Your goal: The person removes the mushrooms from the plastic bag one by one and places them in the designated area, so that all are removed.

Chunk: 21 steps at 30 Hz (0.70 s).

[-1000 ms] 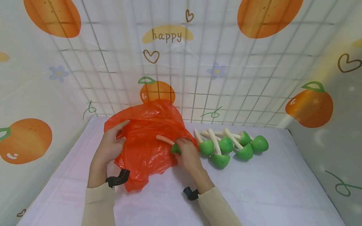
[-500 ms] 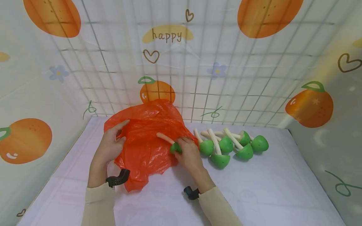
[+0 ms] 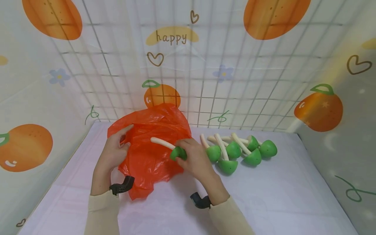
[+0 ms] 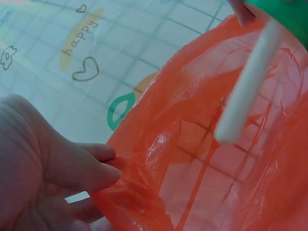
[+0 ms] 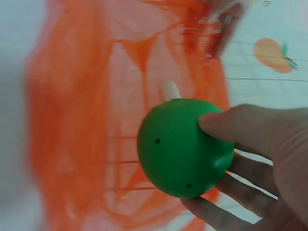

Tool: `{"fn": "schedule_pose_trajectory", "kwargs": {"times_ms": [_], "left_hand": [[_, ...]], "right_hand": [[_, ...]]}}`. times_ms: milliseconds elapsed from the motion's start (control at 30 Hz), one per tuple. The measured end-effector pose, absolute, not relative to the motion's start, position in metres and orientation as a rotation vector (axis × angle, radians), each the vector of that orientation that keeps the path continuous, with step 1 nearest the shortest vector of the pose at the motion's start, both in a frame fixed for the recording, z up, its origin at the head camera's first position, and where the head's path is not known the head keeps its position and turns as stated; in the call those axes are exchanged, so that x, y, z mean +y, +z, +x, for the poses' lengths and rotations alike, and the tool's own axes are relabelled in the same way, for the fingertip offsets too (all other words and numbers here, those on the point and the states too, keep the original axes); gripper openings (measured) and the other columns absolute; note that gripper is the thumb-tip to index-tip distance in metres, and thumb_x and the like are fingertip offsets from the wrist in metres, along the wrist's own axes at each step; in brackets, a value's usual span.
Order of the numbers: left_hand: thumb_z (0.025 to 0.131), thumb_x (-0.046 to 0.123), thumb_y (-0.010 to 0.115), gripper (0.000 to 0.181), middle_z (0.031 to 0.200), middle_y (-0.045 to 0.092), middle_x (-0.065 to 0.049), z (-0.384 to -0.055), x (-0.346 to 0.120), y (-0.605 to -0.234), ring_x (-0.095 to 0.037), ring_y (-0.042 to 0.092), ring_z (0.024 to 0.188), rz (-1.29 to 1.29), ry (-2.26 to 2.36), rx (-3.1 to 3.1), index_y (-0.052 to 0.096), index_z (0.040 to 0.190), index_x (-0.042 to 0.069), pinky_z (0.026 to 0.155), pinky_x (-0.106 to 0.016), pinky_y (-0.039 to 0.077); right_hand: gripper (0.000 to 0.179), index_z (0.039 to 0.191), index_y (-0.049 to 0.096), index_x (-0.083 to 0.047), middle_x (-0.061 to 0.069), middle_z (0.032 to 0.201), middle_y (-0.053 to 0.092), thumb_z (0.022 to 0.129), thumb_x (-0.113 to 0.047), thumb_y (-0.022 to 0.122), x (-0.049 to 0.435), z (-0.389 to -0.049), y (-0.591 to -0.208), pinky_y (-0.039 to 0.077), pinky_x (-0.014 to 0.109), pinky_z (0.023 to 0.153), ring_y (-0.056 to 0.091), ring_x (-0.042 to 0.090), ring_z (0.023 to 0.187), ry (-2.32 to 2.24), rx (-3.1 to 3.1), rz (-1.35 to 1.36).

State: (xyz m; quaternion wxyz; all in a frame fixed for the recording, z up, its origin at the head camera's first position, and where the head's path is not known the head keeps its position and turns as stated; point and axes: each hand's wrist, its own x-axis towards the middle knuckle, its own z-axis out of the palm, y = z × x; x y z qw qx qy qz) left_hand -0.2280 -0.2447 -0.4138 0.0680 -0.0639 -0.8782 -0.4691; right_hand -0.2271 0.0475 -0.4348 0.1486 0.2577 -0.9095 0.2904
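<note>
A crumpled, see-through red plastic bag (image 3: 144,163) lies on the table with its mouth spread. My left hand (image 3: 114,151) pinches the left edge of the mouth; in the left wrist view, thumb and fingers (image 4: 103,175) grip the film. My right hand (image 3: 196,158) holds a toy mushroom (image 3: 178,153) by its green cap, above the bag. Its white stem (image 4: 248,86) points left in the head view and lies over the bag's mouth in the left wrist view. In the right wrist view, the dotted cap (image 5: 178,149) hides most of the stem, and the thumb presses on it.
Several more green-capped mushrooms (image 3: 227,166) lie in a cluster right of the bag, some stems overlapping. A white mesh grid behind a printed cloth (image 3: 235,98) stands at the back. The pale tabletop (image 3: 279,195) stretches in front and to the right.
My right hand and the mushroom have moved left and come off the bag's right edge. The stem, earlier reddish, now looks white. The bag's right corner has drawn in; my left hand stays put.
</note>
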Motion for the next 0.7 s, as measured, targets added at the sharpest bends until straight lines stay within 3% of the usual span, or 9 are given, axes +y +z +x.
{"fn": "schedule_pose_trajectory", "kwargs": {"times_ms": [267, 700], "left_hand": [[0.101, -0.007, 0.051, 0.064, 0.161, 0.043, -0.018, -0.227, -0.244, -0.413, -0.045, 0.044, 0.144, -0.188, -1.426, -2.634, 0.042, 0.162, 0.011, 0.110, -0.060, 0.046], [0.101, -0.008, 0.050, 0.065, 0.161, 0.044, -0.018, -0.227, -0.244, -0.414, -0.044, 0.045, 0.143, -0.238, -1.421, -2.625, 0.040, 0.162, 0.009, 0.110, -0.060, 0.046]], "right_hand": [[0.047, 0.124, 0.074, -0.009, 0.004, 0.122, 0.072, 0.080, -0.008, 0.091, 0.065, -0.209, -0.402, 0.062, 0.038, 0.085, 0.065, 0.024, 0.111, 0.916, -2.551, 0.836], [0.047, 0.122, 0.075, -0.008, 0.005, 0.125, 0.072, 0.079, 0.000, 0.090, 0.107, -0.195, -0.369, 0.061, 0.046, 0.092, 0.066, 0.025, 0.114, 1.002, -2.448, 0.841]]}}
